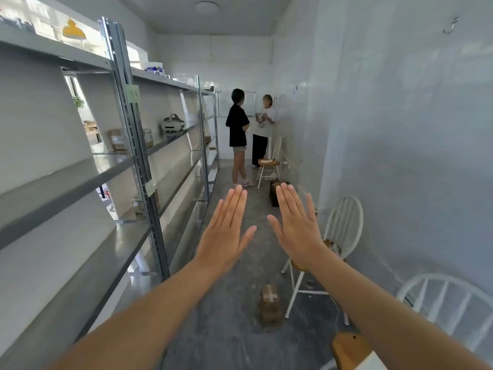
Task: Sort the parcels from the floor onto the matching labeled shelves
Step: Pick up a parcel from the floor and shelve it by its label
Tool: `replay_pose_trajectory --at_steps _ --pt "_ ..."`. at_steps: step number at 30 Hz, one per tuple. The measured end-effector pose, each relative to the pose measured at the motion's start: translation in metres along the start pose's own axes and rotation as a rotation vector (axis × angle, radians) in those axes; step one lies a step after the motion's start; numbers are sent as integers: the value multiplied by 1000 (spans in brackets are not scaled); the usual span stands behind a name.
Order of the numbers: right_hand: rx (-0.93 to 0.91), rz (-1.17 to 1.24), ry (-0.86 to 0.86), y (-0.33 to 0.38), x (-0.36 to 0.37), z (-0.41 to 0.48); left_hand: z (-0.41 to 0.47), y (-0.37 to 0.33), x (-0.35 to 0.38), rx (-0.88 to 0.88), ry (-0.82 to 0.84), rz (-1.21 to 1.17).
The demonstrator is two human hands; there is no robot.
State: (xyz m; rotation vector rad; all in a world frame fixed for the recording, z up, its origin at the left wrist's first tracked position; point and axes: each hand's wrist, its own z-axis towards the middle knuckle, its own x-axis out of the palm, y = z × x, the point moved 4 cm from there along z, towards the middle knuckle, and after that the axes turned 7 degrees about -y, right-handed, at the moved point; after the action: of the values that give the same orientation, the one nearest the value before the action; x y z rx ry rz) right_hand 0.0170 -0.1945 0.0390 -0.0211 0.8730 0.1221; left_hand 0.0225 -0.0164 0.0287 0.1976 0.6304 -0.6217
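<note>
My left hand point(225, 231) and my right hand point(296, 228) are stretched out in front of me, flat, backs up, holding nothing. Below them a small stack of brown cardboard parcels point(270, 305) stands on the grey floor, well apart from both hands. Grey metal shelves point(80, 182) run along the left wall, with green paper labels point(132, 94) stuck on the uprights. A few brown parcels point(117, 140) sit on a middle shelf board further back. Another dark box point(274, 193) rests on the floor further down the aisle.
Two people point(238, 134) stand talking at the far end of the narrow aisle. White chairs line the right wall: one beside the parcels point(344, 231), one at the lower right point(448, 303), one far back point(268, 166). A white headset point(173, 124) lies on a shelf.
</note>
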Motion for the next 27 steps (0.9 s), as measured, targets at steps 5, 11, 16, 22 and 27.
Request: replay_pose_trajectory --at_steps 5,11,16,22,27 --pt "-32 -31 54 25 45 25 3 55 27 -46 74 17" --pt "25 -40 168 38 92 33 -14 117 61 5 151 28" --pt "17 -88 249 38 119 39 -14 144 83 -28 162 33" --pt "11 -47 216 27 134 67 11 149 109 -25 132 28" --pt "-12 -39 237 6 151 93 23 147 136 -47 139 10"
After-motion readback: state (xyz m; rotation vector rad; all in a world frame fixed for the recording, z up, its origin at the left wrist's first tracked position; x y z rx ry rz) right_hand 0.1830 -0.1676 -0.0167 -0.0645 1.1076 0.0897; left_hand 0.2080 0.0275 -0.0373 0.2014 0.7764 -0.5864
